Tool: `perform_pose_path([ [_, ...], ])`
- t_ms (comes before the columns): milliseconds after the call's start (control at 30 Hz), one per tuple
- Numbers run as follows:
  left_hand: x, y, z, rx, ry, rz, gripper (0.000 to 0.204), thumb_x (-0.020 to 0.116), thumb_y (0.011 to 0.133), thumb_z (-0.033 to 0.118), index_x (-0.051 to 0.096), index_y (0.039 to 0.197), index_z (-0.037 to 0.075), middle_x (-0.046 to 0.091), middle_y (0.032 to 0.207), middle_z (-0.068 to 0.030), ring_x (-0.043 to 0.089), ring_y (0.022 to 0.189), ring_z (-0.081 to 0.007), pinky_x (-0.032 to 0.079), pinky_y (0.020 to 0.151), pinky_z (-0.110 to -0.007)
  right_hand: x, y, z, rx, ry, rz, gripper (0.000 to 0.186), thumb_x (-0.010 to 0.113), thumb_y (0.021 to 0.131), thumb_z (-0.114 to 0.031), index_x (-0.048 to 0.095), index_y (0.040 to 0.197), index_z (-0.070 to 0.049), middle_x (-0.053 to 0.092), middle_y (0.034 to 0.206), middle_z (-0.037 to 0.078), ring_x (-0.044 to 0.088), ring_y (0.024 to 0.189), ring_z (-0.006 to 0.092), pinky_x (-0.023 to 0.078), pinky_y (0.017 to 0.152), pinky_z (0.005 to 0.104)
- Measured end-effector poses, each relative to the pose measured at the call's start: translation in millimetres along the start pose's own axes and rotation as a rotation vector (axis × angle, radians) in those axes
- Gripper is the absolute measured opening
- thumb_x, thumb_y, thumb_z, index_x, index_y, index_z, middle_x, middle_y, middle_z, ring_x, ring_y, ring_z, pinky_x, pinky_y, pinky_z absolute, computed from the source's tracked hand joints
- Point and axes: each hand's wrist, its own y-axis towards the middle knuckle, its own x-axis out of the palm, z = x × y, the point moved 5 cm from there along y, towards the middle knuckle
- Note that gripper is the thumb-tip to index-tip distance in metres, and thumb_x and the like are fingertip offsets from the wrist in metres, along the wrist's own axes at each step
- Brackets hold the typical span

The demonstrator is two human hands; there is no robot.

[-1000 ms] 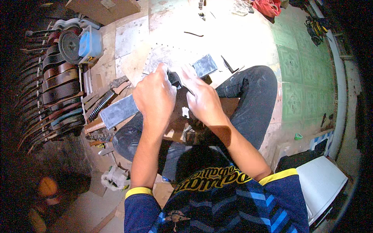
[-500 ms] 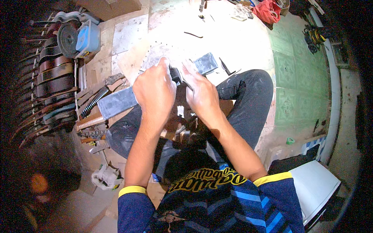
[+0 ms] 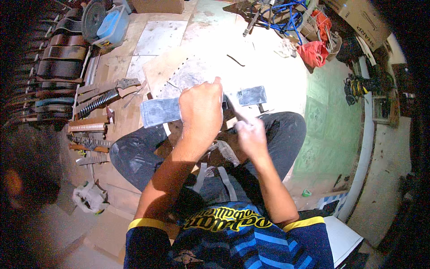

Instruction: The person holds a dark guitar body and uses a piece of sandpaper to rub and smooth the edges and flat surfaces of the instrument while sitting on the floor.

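Note:
My left hand is closed around the middle of a long flat grey bar that lies crosswise over my knees. Its other end sticks out to the right. My right hand, blurred, sits just below and right of the left, gripping a thin dark tool that points up toward the bar. Under both hands a wooden piece with ribbed fret lines rests on my lap, mostly hidden by my arms.
Several guitar necks and dark guitar bodies line the left side. A blue tub stands far left, red cloth and blue cable far right. A white box sits at my right hip.
My left hand has slid forward along the grey bar while my right hand has drawn back toward my lap. The view has tilted, showing more of the floor ahead.

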Motion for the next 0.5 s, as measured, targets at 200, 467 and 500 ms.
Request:
perform_pose_path([
  [200, -2.6, 10.9, 3.6, -0.018, 0.003, -0.030, 0.019, 0.065, 0.080, 0.007, 0.069, 0.099, 0.005, 0.071, 0.077, -0.0147, 0.073, 0.074, -0.0320, 0.056, 0.065, -0.044, 9.7, 5.6, -20.7, -0.243, -0.473, 0.101, 0.065, 0.052, 0.082, 0.009, 0.050, 0.146, -0.002, 0.055, 0.142, 0.025, 0.055, 0.132, 0.0361, 0.044, 0.110, 0.0382],
  [467, 2.4, 6.5, 2.6, -0.016, -0.044, -0.054, 0.023, 0.064, 0.081, 0.008, 0.070, 0.102, 0.005, 0.071, 0.077, -0.0144, 0.073, 0.074, -0.0313, 0.057, 0.066, -0.043, 8.3, 7.4, -25.5, -0.210, -0.771, 0.110, 0.072, 0.052, 0.079, 0.009, 0.045, 0.149, -0.002, 0.053, 0.144, 0.026, 0.054, 0.133, 0.0376, 0.046, 0.108, 0.0426],
  [500, 1.1, 11.2, 0.6, -0.015, -0.046, -0.045, 0.022, 0.064, 0.080, 0.008, 0.070, 0.102, 0.004, 0.071, 0.077, -0.0142, 0.073, 0.074, -0.0312, 0.057, 0.066, -0.043, 7.8, -1.9, -21.0, -0.234, -0.796, 0.121, 0.072, 0.052, 0.078, 0.009, 0.045, 0.149, -0.002, 0.053, 0.144, 0.026, 0.055, 0.132, 0.0379, 0.047, 0.107, 0.0430],
])
